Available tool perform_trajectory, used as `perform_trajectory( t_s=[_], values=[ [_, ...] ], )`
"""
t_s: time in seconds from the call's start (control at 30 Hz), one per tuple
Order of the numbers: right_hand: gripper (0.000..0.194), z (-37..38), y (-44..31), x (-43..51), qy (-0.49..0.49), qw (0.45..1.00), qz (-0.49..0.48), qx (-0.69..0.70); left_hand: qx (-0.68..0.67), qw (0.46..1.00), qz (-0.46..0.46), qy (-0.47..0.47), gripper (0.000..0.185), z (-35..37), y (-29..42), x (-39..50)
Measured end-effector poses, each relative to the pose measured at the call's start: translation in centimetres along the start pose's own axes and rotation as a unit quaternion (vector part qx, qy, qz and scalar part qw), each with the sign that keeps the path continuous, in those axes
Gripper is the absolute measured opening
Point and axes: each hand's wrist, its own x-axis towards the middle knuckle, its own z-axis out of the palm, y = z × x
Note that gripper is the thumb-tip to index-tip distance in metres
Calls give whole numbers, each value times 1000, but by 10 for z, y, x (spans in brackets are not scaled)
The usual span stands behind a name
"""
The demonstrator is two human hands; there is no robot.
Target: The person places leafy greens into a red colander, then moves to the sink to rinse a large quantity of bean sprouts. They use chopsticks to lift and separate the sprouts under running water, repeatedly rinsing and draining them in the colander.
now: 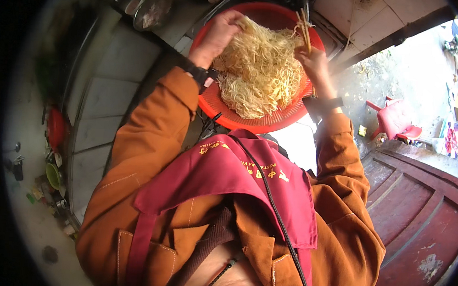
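A round red plastic colander basket (253, 127) holds a large heap of thin pale yellow noodles (265, 70). At the heap's upper left edge, my left hand (222, 32) pinches some strands between thumb and fingers. On the right, my right hand (312, 61) grips wooden chopsticks (306, 29), which point up above the basket's right side. A few noodles cling around the chopsticks near their upper part. Both wrists wear dark bands, and a red apron (227, 170) with printed writing covers my front just below the basket.
Bowls, one a metal bowl (152, 14) with pale contents, stand at the upper left. Tiled surfaces (102, 92) lie left. A red plastic chair (399, 120) stands outside on the right, beyond a dark red wooden door (417, 217). A red basin (56, 128) is far left.
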Motion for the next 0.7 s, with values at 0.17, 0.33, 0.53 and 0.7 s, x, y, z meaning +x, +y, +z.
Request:
perform_trajectory(
  t_s=[0.17, 0.33, 0.53, 0.7],
  values=[
    [50, 26, -35, 21, -27, 993, -82, 74, -130, 986, 60, -83, 24, 0, 110, 5],
    [50, 64, -30, 49, -163, 968, -122, -145, -172, 974, 90, -120, 16, 9, 155, 17],
    [31, 68, 11, 65, -123, 990, -23, -68, 25, 995, 49, -77, 23, -20, 98, 25],
    [45, 91, 20, 43, -142, 960, -104, -218, -109, 988, 75, -75, 24, -38, 76, 25]
  ],
)
